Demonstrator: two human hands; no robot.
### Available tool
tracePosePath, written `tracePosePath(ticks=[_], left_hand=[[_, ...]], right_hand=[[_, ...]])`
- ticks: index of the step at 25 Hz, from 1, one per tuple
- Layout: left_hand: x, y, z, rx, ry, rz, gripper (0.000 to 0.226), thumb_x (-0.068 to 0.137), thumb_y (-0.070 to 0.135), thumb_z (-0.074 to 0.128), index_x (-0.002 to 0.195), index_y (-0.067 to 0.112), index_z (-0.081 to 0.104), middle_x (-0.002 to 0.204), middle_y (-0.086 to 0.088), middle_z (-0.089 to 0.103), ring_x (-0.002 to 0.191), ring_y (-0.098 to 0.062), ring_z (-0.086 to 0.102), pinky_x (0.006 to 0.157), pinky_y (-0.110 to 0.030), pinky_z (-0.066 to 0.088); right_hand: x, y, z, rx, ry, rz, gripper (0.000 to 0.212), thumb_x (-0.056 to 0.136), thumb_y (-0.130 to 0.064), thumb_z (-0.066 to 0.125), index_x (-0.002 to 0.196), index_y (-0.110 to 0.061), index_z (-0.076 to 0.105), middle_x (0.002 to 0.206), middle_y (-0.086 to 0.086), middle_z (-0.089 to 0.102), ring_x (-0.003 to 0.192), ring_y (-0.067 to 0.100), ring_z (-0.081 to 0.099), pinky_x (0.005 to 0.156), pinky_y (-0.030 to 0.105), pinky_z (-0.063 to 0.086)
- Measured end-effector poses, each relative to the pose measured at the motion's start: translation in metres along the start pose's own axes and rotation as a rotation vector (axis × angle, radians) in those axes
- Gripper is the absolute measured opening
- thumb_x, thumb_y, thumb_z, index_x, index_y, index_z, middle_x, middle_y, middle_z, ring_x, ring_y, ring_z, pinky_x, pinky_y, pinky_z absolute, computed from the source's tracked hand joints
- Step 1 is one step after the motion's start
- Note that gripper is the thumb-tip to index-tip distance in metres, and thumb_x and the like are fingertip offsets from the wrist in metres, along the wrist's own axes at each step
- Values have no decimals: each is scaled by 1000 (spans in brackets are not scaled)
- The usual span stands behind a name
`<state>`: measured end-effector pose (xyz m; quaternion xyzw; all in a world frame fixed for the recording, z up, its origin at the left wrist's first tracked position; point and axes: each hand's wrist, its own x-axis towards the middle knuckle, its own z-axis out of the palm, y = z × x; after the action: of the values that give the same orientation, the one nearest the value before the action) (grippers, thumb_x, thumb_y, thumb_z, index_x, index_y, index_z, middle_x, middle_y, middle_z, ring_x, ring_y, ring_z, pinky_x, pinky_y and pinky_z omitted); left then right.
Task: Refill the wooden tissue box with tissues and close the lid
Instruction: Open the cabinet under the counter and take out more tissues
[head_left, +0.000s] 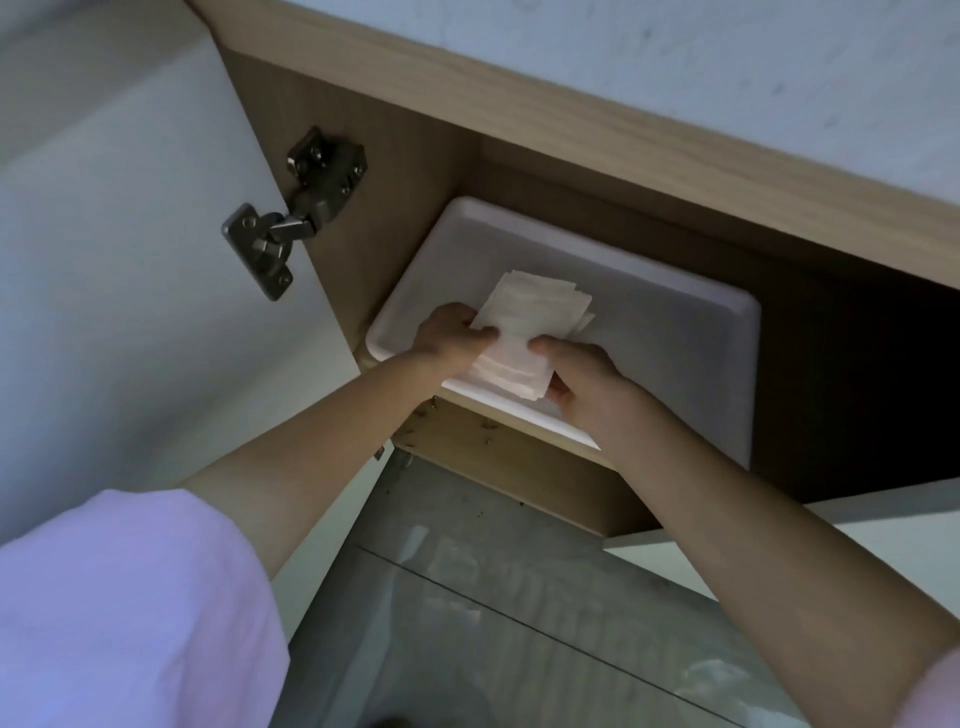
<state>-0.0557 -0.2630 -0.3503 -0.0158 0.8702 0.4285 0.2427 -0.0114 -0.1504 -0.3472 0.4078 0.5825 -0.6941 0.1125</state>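
A stack of white folded tissues (524, 327) lies in a white plastic tray (649, 332) on the shelf of an open overhead wooden cabinet. My left hand (449, 332) grips the stack's left edge. My right hand (582, 379) grips its lower right edge, thumb on top. Both arms reach upward. No wooden tissue box is in view.
The white cabinet door (130, 234) stands open at the left with a metal hinge (291, 208). The cabinet's wooden frame (623, 135) runs above, its right interior dark. A glossy tiled wall (519, 597) lies below the cabinet.
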Motion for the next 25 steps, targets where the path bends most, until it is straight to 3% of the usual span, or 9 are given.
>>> tracePosePath(ticks=[4,7,10,13,16,20,23,25], left_hand=[[-41,10,-15,-347,-36,-67,39,89,19,54,125,4,48,127,-13,55,117,-28,51,95,-33,42],[-96,12,-31,-585,-118,-161,45,88,24,55,130,10,43,128,-8,56,116,-22,53,93,-30,46],[-161,18,-48,-771,-192,-249,35,89,25,53,122,12,51,116,-3,63,105,-15,61,82,-23,52],[-226,28,-72,-808,-250,-223,26,91,27,49,112,15,59,106,1,69,93,-7,67,75,-18,54],[-281,44,-100,-767,-244,-255,36,90,29,50,119,9,58,112,-7,70,98,-17,68,73,-21,55],[-346,76,-131,-681,-218,-199,43,81,39,55,118,17,58,112,-2,70,99,-18,68,85,-32,55],[-382,105,-154,-677,-190,-153,42,80,41,58,117,21,57,111,1,70,98,-16,68,84,-33,56],[-397,123,-168,-689,-190,-109,42,79,42,62,116,22,57,110,2,71,96,-16,69,83,-33,57]], right_hand=[[-44,-3,1,79,-37,-56,18,88,-8,54,106,-6,54,122,19,60,109,33,59,94,43,51],[-100,1,-5,173,-114,-39,23,88,-7,53,112,-6,52,115,15,60,94,24,61,74,30,53],[-165,4,-13,209,-176,-16,19,90,-5,49,107,-10,55,108,9,63,92,18,61,75,27,51],[-231,2,-23,195,-240,12,28,92,-5,47,118,-13,52,113,4,65,101,18,63,87,30,52],[-290,-6,-30,70,-262,63,33,91,-11,52,124,-15,50,120,5,64,109,23,62,98,43,49],[-361,-30,-29,-116,-272,32,25,90,-16,52,113,-24,55,117,-1,65,106,20,63,95,44,51],[-409,-57,-29,-197,-250,-2,20,91,-17,50,106,-27,57,111,-6,67,102,15,64,89,37,55],[-433,-73,-29,-197,-227,-44,22,91,-16,49,110,-22,59,111,-3,68,102,17,65,91,39,54]])
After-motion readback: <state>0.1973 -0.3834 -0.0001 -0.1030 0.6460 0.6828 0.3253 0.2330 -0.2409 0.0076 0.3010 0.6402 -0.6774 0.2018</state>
